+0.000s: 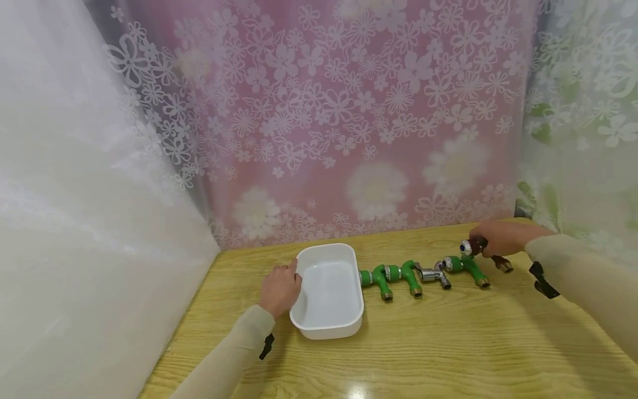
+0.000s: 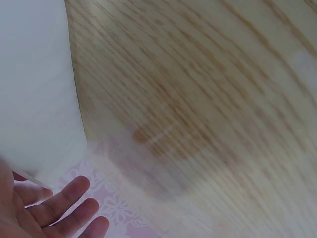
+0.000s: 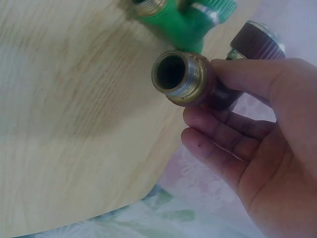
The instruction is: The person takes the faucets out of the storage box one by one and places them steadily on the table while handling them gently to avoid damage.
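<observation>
At the right end of a row of taps, my right hand (image 1: 505, 237) grips a dark red tap (image 3: 225, 96) between thumb and fingers. Its threaded brass outlet (image 3: 176, 77) faces the right wrist camera. Close beside it lies a green tap (image 1: 471, 267); whether the red one touches the table cannot be told. My left hand (image 1: 281, 289) is at the left side of a white plastic tub (image 1: 326, 332), holding its rim. In the left wrist view, several fingers (image 2: 64, 201) are spread outside the tub wall (image 2: 39, 89); the thumb is mostly hidden.
Left of that green tap lie a chrome tap (image 1: 432, 274) and two more green taps, one (image 1: 408, 275) beside it and one (image 1: 380, 279) against the tub. All are on a wooden table (image 1: 423, 349). Floral curtains (image 1: 349, 138) hang behind and at both sides.
</observation>
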The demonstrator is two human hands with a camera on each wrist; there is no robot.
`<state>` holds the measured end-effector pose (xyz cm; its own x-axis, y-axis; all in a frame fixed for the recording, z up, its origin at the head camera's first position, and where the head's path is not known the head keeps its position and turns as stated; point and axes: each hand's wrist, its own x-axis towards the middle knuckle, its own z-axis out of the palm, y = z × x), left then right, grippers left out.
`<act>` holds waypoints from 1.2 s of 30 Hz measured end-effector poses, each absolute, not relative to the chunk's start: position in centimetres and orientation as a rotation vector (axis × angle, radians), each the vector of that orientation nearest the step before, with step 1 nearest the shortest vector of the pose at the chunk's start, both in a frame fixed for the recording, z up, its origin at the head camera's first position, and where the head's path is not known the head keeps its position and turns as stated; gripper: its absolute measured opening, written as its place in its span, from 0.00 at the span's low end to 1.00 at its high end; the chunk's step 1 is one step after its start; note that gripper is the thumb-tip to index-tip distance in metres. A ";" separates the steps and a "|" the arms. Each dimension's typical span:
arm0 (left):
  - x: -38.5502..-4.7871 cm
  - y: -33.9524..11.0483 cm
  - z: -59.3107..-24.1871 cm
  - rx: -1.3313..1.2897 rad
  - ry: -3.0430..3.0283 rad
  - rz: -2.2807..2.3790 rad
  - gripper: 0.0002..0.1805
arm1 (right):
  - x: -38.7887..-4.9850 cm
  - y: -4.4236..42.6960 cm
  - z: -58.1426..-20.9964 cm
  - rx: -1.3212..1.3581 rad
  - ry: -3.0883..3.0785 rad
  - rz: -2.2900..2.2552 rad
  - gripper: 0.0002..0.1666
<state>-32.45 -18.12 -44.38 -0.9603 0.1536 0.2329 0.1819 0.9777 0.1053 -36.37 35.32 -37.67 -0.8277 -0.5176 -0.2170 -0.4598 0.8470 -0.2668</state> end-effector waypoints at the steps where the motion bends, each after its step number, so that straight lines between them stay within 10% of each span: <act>1: -32.4 -18.1 -44.3 -0.249 -2.902 -0.187 0.26 | -36.4 35.6 -37.8 -0.739 2.750 -0.292 0.10; 15: -32.2 -18.1 -44.9 -0.249 -2.900 -0.194 0.25 | -36.7 38.3 -41.3 -0.714 2.831 -0.192 0.26; 36: -32.3 -18.6 -44.8 -0.267 -2.898 -0.226 0.25 | -37.1 38.1 -42.4 -0.675 2.855 -0.165 0.18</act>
<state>-32.30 -18.62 -44.77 -0.9589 0.1624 0.2327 0.1964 0.9716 0.1316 -37.12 38.06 -42.45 -0.8748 -0.4534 -0.1707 -0.4307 0.8892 -0.1542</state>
